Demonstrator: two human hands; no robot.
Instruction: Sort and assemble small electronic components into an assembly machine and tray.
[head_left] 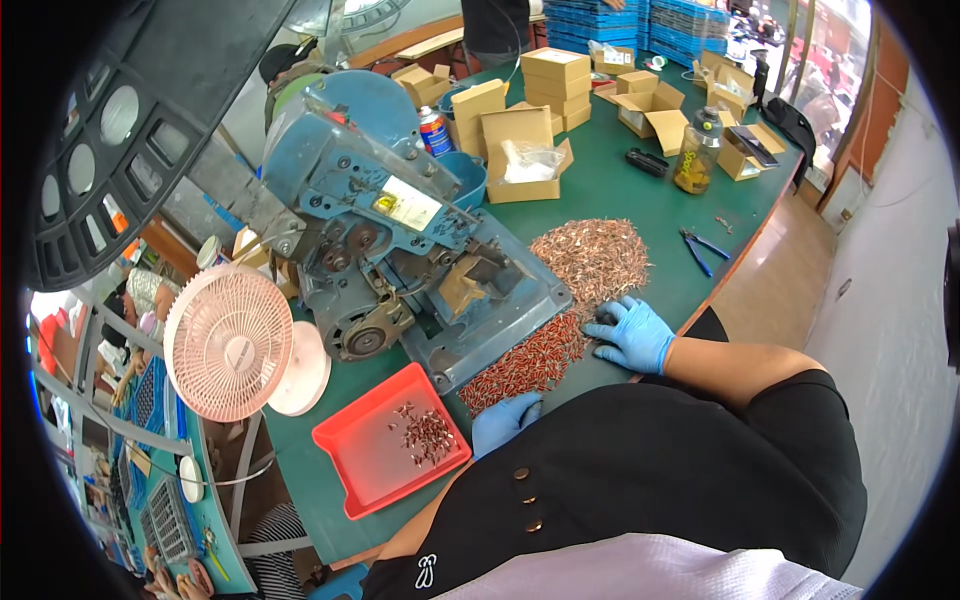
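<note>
Fingers of the right hand point(632, 333) lie spread on red terminals point(525, 362) below tan cartons point(556, 82).

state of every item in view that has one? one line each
left hand: gloved, resting on red-tipped parts
right hand: gloved, flat on copper parts pile
red tray: a few parts inside
cardboard box: open, plastic bag inside
pink fan: upright; running or not, cannot tell
blue pliers: lying on table
</note>
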